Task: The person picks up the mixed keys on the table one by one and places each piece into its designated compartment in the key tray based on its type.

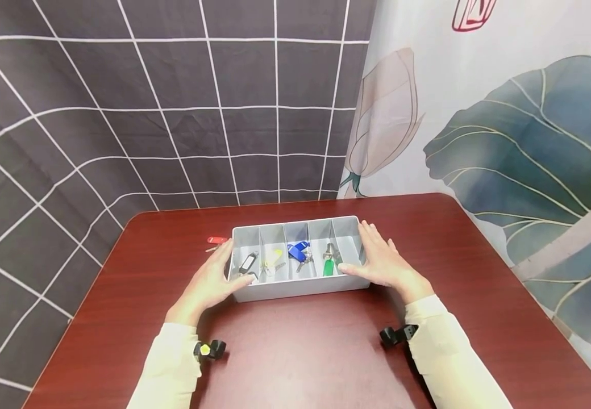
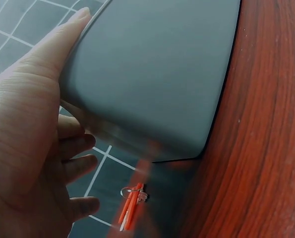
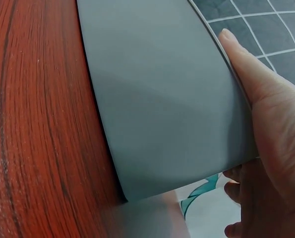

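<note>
A long grey divided tray (image 1: 300, 289) sits on the table in the head view, with key tags in its compartments. From the left: black key tags (image 1: 248, 262), a yellow key tag (image 1: 276, 256), blue key tags (image 1: 297, 251) and a green key tag (image 1: 328, 267); keys hang from some. The rightmost compartment is bare. My left hand (image 1: 212, 281) grips the tray's left end, thumb over the front rim. At the right end my right hand (image 1: 383, 260) holds it likewise. Both wrist views show the tray's front wall close up, each thumb lying along the rim.
Red key tags (image 2: 131, 206) with a ring lie on the table just beyond the tray's left end. The reddish-brown table (image 1: 300, 346) extends around the tray. A dark gridded cloth (image 1: 183, 130) and a floral curtain (image 1: 525, 142) hang behind it.
</note>
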Action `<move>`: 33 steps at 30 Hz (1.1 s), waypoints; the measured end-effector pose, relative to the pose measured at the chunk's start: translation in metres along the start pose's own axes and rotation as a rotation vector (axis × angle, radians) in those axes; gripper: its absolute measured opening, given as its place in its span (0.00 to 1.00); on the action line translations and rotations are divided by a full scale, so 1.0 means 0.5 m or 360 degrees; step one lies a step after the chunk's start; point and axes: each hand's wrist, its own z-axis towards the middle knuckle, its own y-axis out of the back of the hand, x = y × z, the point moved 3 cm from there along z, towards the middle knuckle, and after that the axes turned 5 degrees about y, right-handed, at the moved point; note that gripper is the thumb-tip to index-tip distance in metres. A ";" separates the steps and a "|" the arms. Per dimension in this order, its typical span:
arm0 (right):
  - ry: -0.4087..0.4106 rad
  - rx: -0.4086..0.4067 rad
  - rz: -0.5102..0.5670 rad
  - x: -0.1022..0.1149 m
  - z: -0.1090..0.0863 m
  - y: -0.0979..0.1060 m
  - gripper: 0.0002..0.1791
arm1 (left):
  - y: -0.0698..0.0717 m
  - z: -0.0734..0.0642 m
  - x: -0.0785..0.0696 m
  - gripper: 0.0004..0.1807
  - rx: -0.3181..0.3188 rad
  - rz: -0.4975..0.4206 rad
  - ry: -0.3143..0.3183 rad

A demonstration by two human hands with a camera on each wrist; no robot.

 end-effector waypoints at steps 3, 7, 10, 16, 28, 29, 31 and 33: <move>-0.0010 0.0012 0.0001 -0.003 0.002 -0.002 0.67 | 0.000 0.001 0.001 0.56 0.0011 0.0007 -0.0002; -0.0019 0.0012 0.0019 -0.001 0.003 0.002 0.67 | 0.012 0.002 -0.002 0.55 -0.0001 0.0048 -0.0031; -0.0012 0.0015 0.0030 0.002 -0.001 0.000 0.68 | 0.025 -0.004 0.005 0.50 -0.0038 0.0081 -0.0032; -0.0006 0.0014 0.0046 0.001 0.000 -0.001 0.67 | 0.061 -0.012 0.036 0.35 -0.0215 0.0067 0.0007; 0.0015 0.0009 0.0106 -0.003 -0.001 -0.005 0.66 | 0.055 0.002 0.101 0.27 -0.0328 0.0108 0.0113; 0.0015 0.0012 0.0114 -0.002 -0.001 -0.005 0.66 | 0.054 0.002 0.105 0.27 -0.0338 0.0109 0.0113; 0.0015 0.0017 0.0115 -0.001 -0.001 -0.005 0.66 | 0.053 0.002 0.110 0.26 -0.0355 0.0101 0.0106; 0.0010 0.0019 0.0118 0.000 -0.002 -0.004 0.66 | 0.052 0.003 0.114 0.26 -0.0368 0.0088 0.0102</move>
